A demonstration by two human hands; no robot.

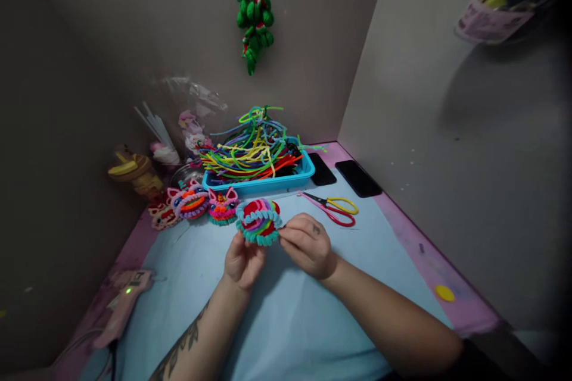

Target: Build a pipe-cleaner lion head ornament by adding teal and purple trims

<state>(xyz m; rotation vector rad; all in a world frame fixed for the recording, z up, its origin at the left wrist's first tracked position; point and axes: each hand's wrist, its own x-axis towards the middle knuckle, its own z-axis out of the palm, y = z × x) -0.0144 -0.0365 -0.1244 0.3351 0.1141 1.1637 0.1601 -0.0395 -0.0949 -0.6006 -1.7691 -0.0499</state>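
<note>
The left hand (245, 263) grips a fuzzy piece (259, 222) from below, holding it up over the middle of the worktop (473, 309). The right hand (308, 244) is closed, its fingertips pinching the piece's right edge. The piece is rounded, banded in red, pink, purple and green, with a looped light-blue and teal border.

Beneath the arms, a light-blue cloth (187, 292) covers much of the pink surface. Just beyond the left hand sit three fuzzy animal heads in a row: a pink one (223, 206), a lilac one (189, 200) and a cream-and-red one (164, 216). Behind them, a blue tray (268, 183) is heaped with coloured pipe cleaners (252, 155).

Past the right hand lie scissors (328, 201) with yellow and red handles, then two dark phones (358, 179). A pink glue gun (125, 306) rests at the left edge, a yellow disc (444, 293) at the right. A green ornament (255, 15) hangs on the back wall.
</note>
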